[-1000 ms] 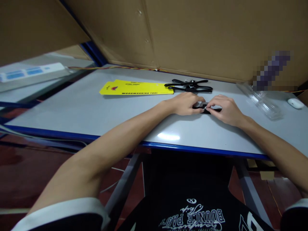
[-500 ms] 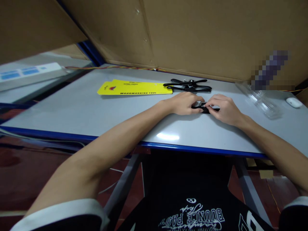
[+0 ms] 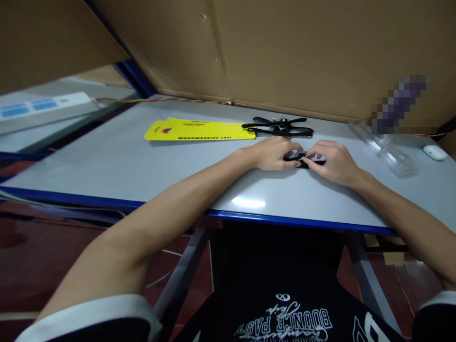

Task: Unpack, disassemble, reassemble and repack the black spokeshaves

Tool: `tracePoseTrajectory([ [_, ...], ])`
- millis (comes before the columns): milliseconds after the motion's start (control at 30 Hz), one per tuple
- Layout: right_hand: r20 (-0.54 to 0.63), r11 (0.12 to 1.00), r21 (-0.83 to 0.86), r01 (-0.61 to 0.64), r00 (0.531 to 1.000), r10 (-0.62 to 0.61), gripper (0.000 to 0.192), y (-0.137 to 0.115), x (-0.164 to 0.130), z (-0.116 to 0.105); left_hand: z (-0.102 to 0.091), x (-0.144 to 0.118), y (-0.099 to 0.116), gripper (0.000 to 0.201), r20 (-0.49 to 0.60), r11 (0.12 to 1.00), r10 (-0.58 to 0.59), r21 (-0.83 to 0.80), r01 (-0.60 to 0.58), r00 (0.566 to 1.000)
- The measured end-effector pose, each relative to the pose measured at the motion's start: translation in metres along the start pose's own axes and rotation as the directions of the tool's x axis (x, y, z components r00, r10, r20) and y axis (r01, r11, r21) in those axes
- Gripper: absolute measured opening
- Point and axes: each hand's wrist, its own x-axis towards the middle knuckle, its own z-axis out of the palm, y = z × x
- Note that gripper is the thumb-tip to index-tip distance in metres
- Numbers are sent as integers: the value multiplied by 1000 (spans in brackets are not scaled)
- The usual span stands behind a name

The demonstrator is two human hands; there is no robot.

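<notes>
Head view: a black tool (image 3: 305, 165) is held low over, or against, the grey tabletop (image 3: 185, 175), between both hands and in front of the other black tools (image 3: 280, 127). For careful work at its middle, the body should be braced level, and the small bright part (image 3: 302, 159) should be turned or pressed squarely with light fingertip force. Its left end is gripped by the left hand (image 3: 274, 153), thumb nearest, palm down. The right hand (image 3: 334, 162) is arched, thumb and forefinger nearly closed at the bright part; whether it is pinched cannot be told.
</notes>
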Motion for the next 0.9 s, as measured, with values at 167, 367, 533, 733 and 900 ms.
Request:
tracePoseTrajectory([
  [167, 26, 992, -119, 46, 999, -43, 19, 1, 0, 1, -1, 0, 1, 62, 16, 1000, 1, 14, -1, 1000],
  [367, 92, 973, -202, 108, 992, -90, 23, -3, 3, 2, 1, 1, -2, 61, -6, 1000, 8, -18, -8, 1000],
  [533, 131, 974, -172, 145, 984, -123, 26, -4, 2, 1, 0, 1, -2, 61, 3, 1000, 3, 1, -3, 1000],
  [733, 123, 980, -140, 144, 984, -127, 18, -3, 1, 2, 0, 0, -1, 58, -2, 1000, 7, 3, -7, 1000],
  [900, 108, 989, -110, 94, 991, -82, 23, -5, 1, 3, -1, 1, 0, 49, 0, 1000, 15, 16, -15, 1000],
])
